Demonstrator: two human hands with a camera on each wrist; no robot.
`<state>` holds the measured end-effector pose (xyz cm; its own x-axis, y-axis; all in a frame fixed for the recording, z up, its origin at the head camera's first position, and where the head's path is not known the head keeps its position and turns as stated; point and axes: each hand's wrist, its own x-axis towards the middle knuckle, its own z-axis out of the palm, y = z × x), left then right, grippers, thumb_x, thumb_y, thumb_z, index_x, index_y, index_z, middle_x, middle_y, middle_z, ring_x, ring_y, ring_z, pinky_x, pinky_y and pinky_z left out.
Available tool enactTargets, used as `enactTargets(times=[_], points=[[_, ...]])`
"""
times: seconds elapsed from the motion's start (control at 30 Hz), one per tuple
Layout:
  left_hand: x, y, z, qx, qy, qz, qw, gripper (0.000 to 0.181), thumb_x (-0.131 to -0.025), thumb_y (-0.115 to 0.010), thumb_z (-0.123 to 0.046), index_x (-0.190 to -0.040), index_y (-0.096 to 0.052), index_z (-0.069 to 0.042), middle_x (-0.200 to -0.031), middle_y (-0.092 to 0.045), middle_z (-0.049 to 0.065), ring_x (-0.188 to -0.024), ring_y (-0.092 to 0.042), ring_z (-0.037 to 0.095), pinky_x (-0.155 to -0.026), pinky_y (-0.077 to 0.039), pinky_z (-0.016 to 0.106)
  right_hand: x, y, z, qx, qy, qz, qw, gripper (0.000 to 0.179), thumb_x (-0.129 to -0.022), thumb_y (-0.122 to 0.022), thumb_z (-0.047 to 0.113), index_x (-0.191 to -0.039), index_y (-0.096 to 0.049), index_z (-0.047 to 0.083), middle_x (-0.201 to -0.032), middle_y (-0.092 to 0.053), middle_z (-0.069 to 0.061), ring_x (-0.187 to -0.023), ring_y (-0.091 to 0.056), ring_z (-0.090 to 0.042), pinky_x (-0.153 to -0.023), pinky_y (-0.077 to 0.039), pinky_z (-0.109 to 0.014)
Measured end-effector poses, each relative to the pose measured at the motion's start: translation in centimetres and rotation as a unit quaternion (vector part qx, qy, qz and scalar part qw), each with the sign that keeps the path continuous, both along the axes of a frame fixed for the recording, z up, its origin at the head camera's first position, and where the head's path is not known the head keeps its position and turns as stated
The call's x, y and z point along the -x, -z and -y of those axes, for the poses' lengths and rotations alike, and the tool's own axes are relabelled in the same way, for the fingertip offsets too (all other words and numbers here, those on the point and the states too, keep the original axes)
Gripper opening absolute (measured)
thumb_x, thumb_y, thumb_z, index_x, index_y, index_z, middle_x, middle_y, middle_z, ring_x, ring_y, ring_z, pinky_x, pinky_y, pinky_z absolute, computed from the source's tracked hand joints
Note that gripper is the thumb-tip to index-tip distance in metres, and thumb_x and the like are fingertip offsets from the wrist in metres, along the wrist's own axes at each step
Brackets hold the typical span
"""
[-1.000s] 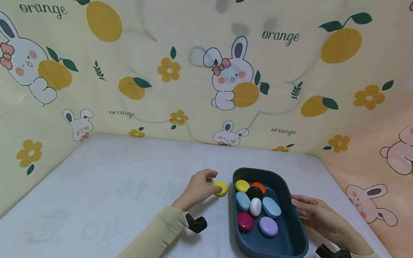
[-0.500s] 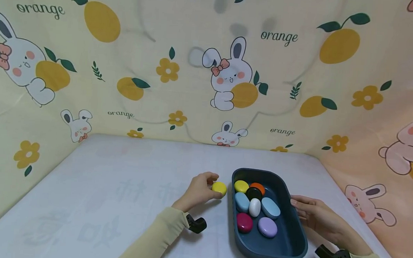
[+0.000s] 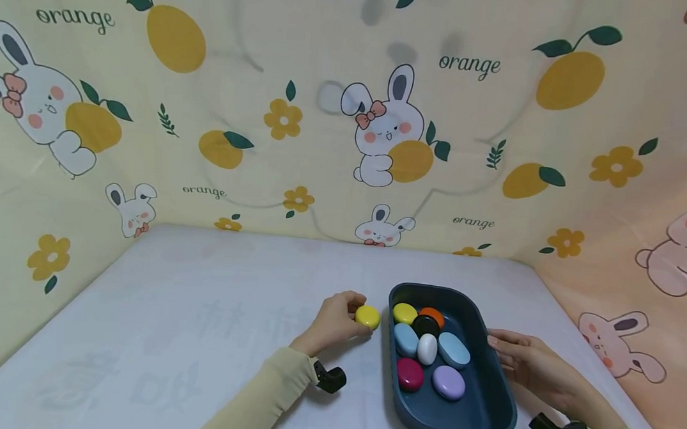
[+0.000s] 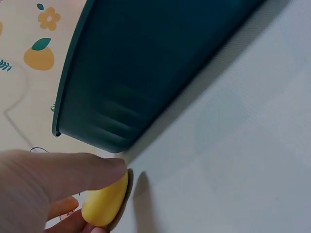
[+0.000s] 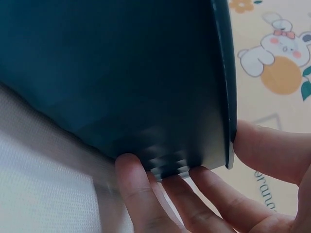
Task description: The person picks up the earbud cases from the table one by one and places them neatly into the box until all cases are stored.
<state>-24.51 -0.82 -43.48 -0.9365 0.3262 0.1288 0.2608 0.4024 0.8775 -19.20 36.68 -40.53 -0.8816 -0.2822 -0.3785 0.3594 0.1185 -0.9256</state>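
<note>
My left hand (image 3: 333, 321) pinches a smooth, rounded yellow disc (image 3: 368, 317) just left of the dark blue tray (image 3: 455, 421). In the left wrist view the thumb lies over one edge of the yellow disc (image 4: 106, 201), with fingers behind it and the tray wall (image 4: 146, 58) beyond. On the tray's right side, my right hand (image 3: 538, 367) touches the outer wall with its fingertips. The right wrist view shows the thumb at the rim (image 5: 228, 97) and fingers (image 5: 131, 179) against the wall. Inside the tray lie several rounded pieces, among them a lilac one (image 3: 449, 382) and a white one (image 3: 427, 349).
A white cloth (image 3: 171, 335) covers the table. Patterned fabric (image 3: 323, 143) with rabbits and oranges rises at the back and both sides. Other pieces in the tray include a crimson one (image 3: 410, 375), a black one (image 3: 425, 325) and an orange one (image 3: 432, 317).
My left fingers have closed round the yellow disc, which was lying by the thumb and now tilts up in the grip. The right hand and tray stay in place.
</note>
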Motion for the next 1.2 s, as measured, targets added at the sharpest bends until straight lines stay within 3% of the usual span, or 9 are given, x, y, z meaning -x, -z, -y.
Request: enactTargets(times=[0.23,0.67,0.87,1.2], points=[[0.08,0.19,-0.16,0.007,0.003,-0.019,0.9998,0.058,-0.073,-0.085,-0.007,-0.123,-0.060,0.006,-0.117,-0.064,0.015,-0.095,-0.063,0.022,-0.087,-0.054,0.034,-0.13,0.07,-0.16,0.016,0.001,-0.002,0.9999,0.042,-0.103,-0.054,0.025,-0.139,-0.051,0.003,-0.121,-0.066,-0.003,-0.108,-0.064,-0.024,-0.096,-0.048,-0.049],[0.05,0.48,-0.35,0.001,-0.006,-0.003,1.0000,0.056,-0.072,-0.086,-0.006,-0.121,-0.060,0.005,-0.114,-0.064,0.013,-0.097,-0.063,0.022,-0.088,-0.053,0.036,-0.20,0.00,-0.14,0.012,-0.001,-0.002,0.9999,0.045,-0.103,-0.053,0.026,-0.141,-0.048,0.001,-0.122,-0.066,-0.004,-0.109,-0.063,-0.024,-0.096,-0.048,-0.050],[-0.08,0.66,-0.47,0.000,-0.012,-0.014,0.9998,0.054,-0.072,-0.085,-0.004,-0.119,-0.061,0.005,-0.111,-0.064,0.013,-0.098,-0.063,0.024,-0.089,-0.053,0.037,-0.03,0.02,-0.01,0.003,0.003,-0.001,1.0000,0.052,-0.103,-0.054,0.027,-0.144,-0.042,-0.002,-0.123,-0.065,-0.004,-0.109,-0.063,-0.024,-0.097,-0.047,-0.050],[-0.15,0.62,-0.49,0.013,-0.019,-0.027,0.9994,0.049,-0.072,-0.085,-0.006,-0.115,-0.063,0.003,-0.108,-0.064,0.010,-0.094,-0.062,0.022,-0.088,-0.053,0.036,0.00,-0.08,0.01,0.012,-0.003,0.000,0.9999,0.047,-0.103,-0.054,0.027,-0.142,-0.047,0.000,-0.121,-0.067,-0.004,-0.109,-0.064,-0.023,-0.096,-0.048,-0.048]])
